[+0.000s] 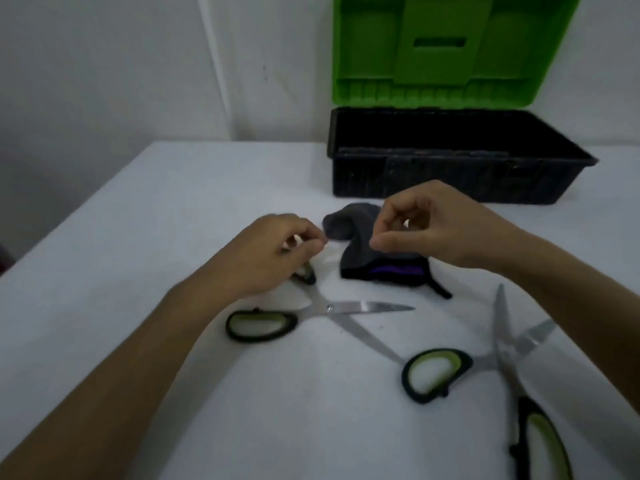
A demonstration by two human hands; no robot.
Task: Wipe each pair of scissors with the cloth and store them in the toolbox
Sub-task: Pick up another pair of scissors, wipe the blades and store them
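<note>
Head view showed the left hand (273,251) curling its fingers over the near-left scissors (311,315), the right hand (426,226) hovering curled, holding nothing visible, above the cloth (367,268); splayed blades risked nicking fingers.

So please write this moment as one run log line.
left hand on scissors | right hand above cloth | toolbox open

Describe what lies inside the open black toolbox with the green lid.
Inside the black toolbox with the raised green lid, only dark inner walls show; no scissors appear. Its front wall hides the floor, so the contents cannot be confirmed. Both pairs of scissors lie on the white table.
</note>
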